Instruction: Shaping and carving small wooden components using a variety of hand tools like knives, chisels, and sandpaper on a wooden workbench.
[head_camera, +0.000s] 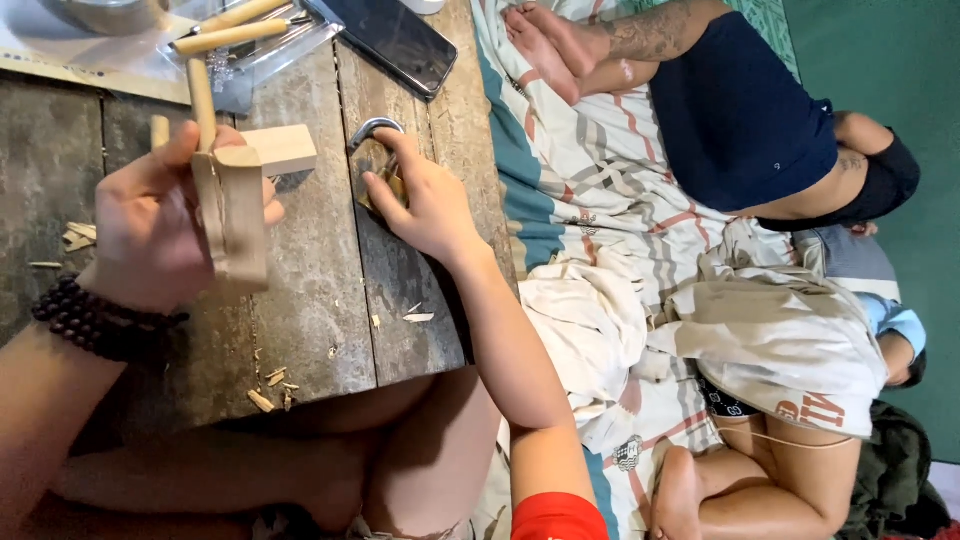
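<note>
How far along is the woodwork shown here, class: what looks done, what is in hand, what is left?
Done: wood shavings on the plank table show cutting has happened. In hand: the left hand holds a pale wooden piece; the right hand rests on a small metal-looped tool. Left: a wooden block and wooden-handled tools lie unheld.

Home living space, not a shop: rough plank table (330, 300) with wood shavings (272, 388), right beside a striped bedsheet (580, 190) where people lie.

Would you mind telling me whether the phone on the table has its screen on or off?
Off: the phone lies flat at the table's far edge with a dark, blank screen.
</note>
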